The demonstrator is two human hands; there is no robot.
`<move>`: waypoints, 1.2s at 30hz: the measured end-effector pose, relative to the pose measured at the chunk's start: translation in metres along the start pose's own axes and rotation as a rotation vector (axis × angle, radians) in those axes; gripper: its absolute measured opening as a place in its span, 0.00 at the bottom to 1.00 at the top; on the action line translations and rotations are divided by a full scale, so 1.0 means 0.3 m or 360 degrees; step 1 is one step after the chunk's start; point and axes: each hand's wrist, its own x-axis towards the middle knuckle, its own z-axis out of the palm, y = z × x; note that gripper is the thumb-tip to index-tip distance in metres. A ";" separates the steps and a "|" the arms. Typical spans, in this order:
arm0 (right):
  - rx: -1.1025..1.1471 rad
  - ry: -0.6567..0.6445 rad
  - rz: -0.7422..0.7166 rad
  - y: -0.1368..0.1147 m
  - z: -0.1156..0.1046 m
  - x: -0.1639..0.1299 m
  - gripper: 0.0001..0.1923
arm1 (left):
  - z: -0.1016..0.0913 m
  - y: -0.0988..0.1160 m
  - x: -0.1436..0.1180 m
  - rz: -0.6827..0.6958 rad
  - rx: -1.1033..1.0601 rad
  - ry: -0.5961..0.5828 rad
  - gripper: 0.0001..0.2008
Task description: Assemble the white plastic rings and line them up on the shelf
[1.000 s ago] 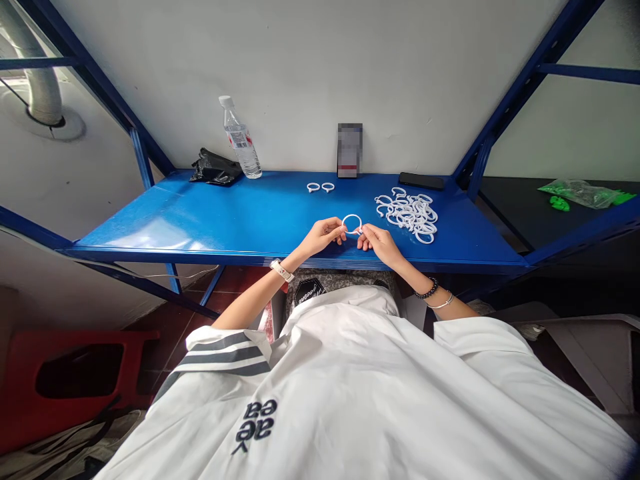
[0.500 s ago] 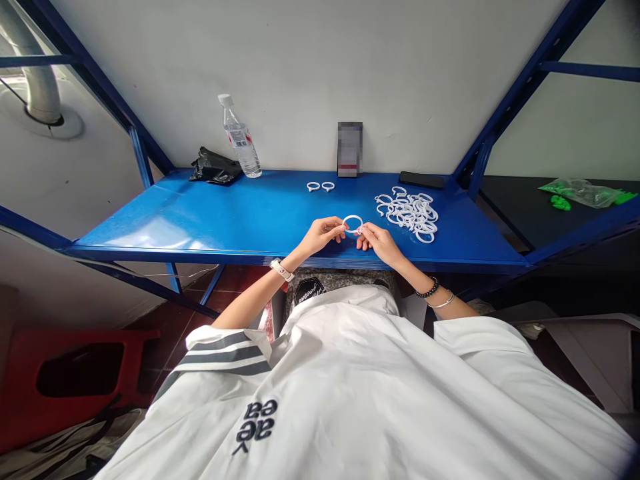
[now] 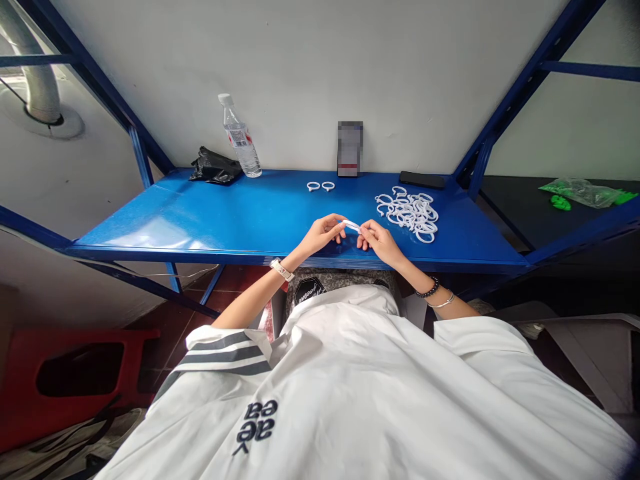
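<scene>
Between my hands, just above the front part of the blue table (image 3: 240, 227), a white plastic ring (image 3: 352, 226) shows nearly edge-on. My left hand (image 3: 324, 233) pinches its left end between thumb and fingers. On the other end, my right hand (image 3: 378, 239) is closed in a pinch. A heap of similar white rings (image 3: 411, 213) lies to the right of my right hand. Farther back, two more white rings (image 3: 321, 187) rest side by side, each with a small tab at the bottom.
Along the wall stand a water bottle (image 3: 242, 140), a black plastic bag (image 3: 215, 167) and an upright blurred box (image 3: 350, 150). A black phone (image 3: 421, 180) lies behind the heap. Blue metal posts (image 3: 480, 153) frame the table. A red stool (image 3: 125, 373) is at lower left.
The white ring has been tilted from a visible open circle to almost edge-on. Both hands stay in nearly the same place, still pinching it.
</scene>
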 end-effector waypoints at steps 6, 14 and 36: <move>-0.0032 0.0018 -0.0044 0.000 -0.002 -0.003 0.23 | -0.003 -0.004 0.000 0.0011 0.0028 -0.0038 0.28; -0.0055 0.0056 -0.0114 0.003 0.000 -0.009 0.21 | -0.004 -0.002 -0.001 -0.0027 -0.0003 -0.0078 0.29; -0.0135 0.0166 -0.0103 0.007 0.003 -0.013 0.22 | 0.000 0.009 -0.002 -0.0005 -0.0025 -0.0091 0.26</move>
